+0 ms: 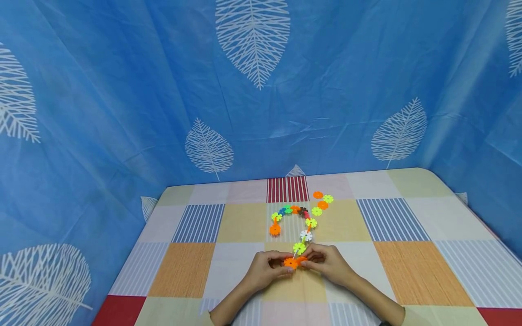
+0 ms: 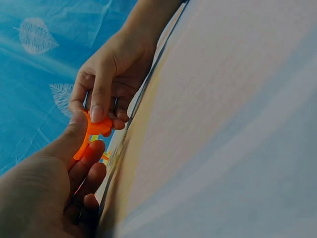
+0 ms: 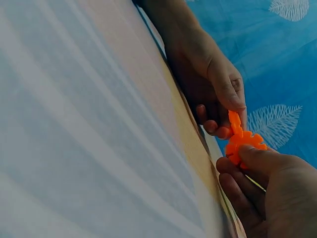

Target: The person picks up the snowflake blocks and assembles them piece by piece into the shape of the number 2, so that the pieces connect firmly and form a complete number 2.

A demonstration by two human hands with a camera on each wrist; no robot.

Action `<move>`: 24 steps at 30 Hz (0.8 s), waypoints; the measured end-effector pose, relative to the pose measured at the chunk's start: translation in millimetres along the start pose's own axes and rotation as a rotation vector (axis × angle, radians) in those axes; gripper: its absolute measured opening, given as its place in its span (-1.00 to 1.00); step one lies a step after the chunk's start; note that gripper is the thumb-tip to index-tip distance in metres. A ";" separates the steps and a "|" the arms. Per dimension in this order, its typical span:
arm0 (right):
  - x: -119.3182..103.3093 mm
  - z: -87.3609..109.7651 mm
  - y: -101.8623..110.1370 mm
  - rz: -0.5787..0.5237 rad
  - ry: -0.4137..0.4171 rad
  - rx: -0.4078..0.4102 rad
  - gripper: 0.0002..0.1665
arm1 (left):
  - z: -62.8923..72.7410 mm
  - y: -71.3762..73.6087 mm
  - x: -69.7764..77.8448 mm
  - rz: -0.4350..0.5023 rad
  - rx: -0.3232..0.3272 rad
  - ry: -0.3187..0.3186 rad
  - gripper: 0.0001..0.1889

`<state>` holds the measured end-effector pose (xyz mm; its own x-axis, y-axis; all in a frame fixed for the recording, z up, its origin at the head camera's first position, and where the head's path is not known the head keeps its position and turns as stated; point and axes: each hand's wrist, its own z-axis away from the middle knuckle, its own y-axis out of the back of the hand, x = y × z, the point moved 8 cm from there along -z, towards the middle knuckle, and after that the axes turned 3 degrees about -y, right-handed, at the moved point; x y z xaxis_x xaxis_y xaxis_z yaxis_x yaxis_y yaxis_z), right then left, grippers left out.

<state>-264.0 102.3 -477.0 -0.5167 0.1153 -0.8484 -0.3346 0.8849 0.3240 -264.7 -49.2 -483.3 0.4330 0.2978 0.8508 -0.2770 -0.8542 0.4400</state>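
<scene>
Near the front middle of the table, my left hand (image 1: 263,270) pinches an orange notched snowflake disc (image 1: 291,263) between thumb and fingers. Close beside it, my right hand (image 1: 329,263) pinches a second orange disc (image 3: 245,145), which meets the first at an angle. From the hands a curved chain of linked discs runs away over the cloth: a yellow-green disc (image 1: 299,248), a white disc (image 1: 306,235), then red, dark, orange, green and blue ones. It bends round to an orange disc (image 1: 275,230) at its left end. Fingers partly hide the joint between the held discs.
Behind the chain, to the right, lie several loose discs, among them an orange disc (image 1: 318,195) and a yellow-green disc (image 1: 316,211). A patchwork cloth (image 1: 240,262) covers the table. Blue curtains (image 1: 326,90) with white leaf prints hang around its back and sides.
</scene>
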 end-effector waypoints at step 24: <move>-39.6 -2.8 -1.3 0.255 0.160 0.042 -0.78 | -0.2 -3.0 -6.2 -0.126 -0.028 -0.045 -0.63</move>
<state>-245.2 95.3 -442.6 -0.6986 0.2662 -0.6642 -0.1469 0.8551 0.4972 -266.7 -48.4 -489.9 0.5034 0.3825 0.7747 -0.2412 -0.7988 0.5511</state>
